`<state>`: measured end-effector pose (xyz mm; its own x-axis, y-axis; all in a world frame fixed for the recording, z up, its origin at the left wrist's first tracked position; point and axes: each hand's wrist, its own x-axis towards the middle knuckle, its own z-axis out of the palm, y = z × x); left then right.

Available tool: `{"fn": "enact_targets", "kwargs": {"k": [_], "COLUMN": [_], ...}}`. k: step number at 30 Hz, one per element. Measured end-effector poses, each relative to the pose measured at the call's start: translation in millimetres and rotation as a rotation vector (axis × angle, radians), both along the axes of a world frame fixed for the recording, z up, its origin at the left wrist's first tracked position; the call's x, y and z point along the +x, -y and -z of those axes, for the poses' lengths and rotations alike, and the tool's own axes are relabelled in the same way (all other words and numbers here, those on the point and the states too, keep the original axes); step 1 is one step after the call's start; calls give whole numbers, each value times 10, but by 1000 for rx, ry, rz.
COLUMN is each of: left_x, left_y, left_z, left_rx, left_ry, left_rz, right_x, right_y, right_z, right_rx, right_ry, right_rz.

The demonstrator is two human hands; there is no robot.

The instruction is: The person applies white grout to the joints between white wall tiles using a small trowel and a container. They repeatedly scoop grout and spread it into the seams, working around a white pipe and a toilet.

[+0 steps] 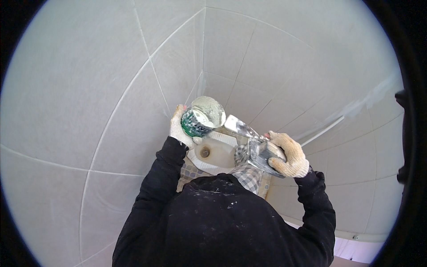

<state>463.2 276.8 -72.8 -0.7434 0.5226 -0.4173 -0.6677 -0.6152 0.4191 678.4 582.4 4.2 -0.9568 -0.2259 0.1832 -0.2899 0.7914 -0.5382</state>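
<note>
1. The green bucket point(193, 124) is held just off centre towards 11 o'clock, its mouth apparently tipped towards 1 o'clock. Its inside is coated with pale paste point(210, 107); how much is held cannot be told.
2. At 9 o'clock, the bucket's side is gripped by the gloved left hand point(181, 129); the fingers behind it are hidden. Should that grip loosen or the tilt increase, paste could be spilled, or the bucket dropped.
3. Between 3 and 4 o'clock, the gloved right hand point(287, 153) is closed around a dark float-like tool point(263, 155), whose exact kind cannot be told. A putty knife point(239, 126) appears to be gripped along with it. With two tools crowded into one glove, either could be let slip.
4. The knife's blade is pointed towards 9 o'clock, its end close to the bucket's rim; whether contact is made cannot be told. If the rim were caught by the blade, the bucket could be jolted.
5. Below, towards 6 o'clock, a white squat toilet point(221, 153) is seen, its drain hole point(205, 152) uncovered. Anything dropped could be lost there, or splashed onto the checked trousers point(250, 177) towards 5 o'clock.
</note>
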Motion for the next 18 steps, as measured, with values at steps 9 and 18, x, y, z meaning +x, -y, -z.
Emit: {"fn": "enact_targets", "kwargs": {"k": [9,18], "left_x": [22,-91], "left_y": [-195,-246], "left_z": [-45,335], "left_rx": [145,147], "left_ry": [-45,-337], "left_rz": [42,109], "right_x": [-18,-21], "right_y": [8,463], "right_z": [214,545], "right_rx": [-1372,-2085], "right_ry": [107,828], "right_rz": [433,276]}}
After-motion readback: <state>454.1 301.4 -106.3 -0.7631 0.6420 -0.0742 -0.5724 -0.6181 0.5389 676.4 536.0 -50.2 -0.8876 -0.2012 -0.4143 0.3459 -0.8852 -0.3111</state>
